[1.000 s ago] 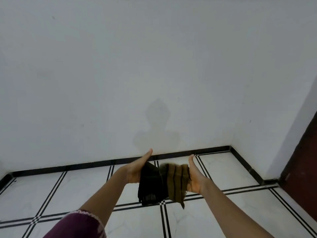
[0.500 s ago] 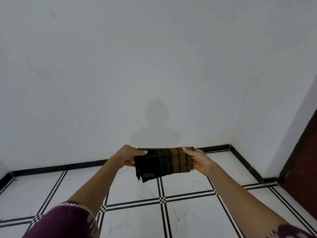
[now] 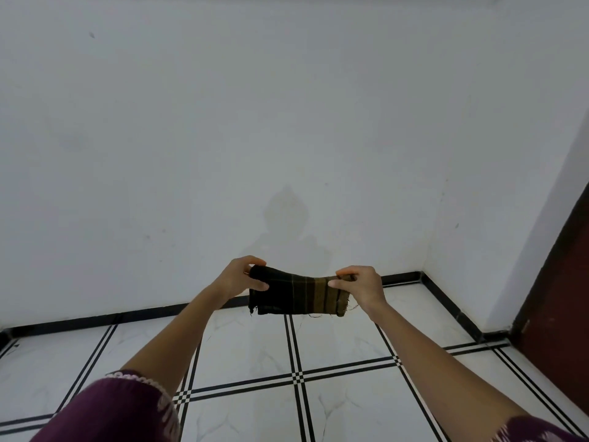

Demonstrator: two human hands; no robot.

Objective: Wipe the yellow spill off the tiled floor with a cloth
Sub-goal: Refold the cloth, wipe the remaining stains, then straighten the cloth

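The white wall (image 3: 287,122) fills most of my view, with my faint shadow (image 3: 287,224) low on it. Below it the tiled floor (image 3: 334,346) spreads out, white with double black lines, edged by a black skirting (image 3: 95,319). A dark red-brown door (image 3: 561,298) stands at the right edge.

Both my arms reach forward and up from the bottom corners, bare below maroon sleeves (image 3: 121,409), and meet in front of the foot of the wall. Between them I hold the cloth (image 3: 299,295) in the air, well above the floor. It is folded into a short band, black at my left and striped olive-brown toward my right, its top edge sagging a little in the middle and loose threads hanging from the lower corners.

My left hand (image 3: 239,279) grips the black end, thumb across the near face and the other fingers (image 3: 255,260) curled over the top. My right hand (image 3: 363,283) pinches the striped end the same way, thumb in front, knuckles up.

A second ago my palms were flat and upright, pressing the cloth bunched between them. Half a second ago I had already drawn it out into this band. Since then both hands have risen slightly, and the top edge has dipped.
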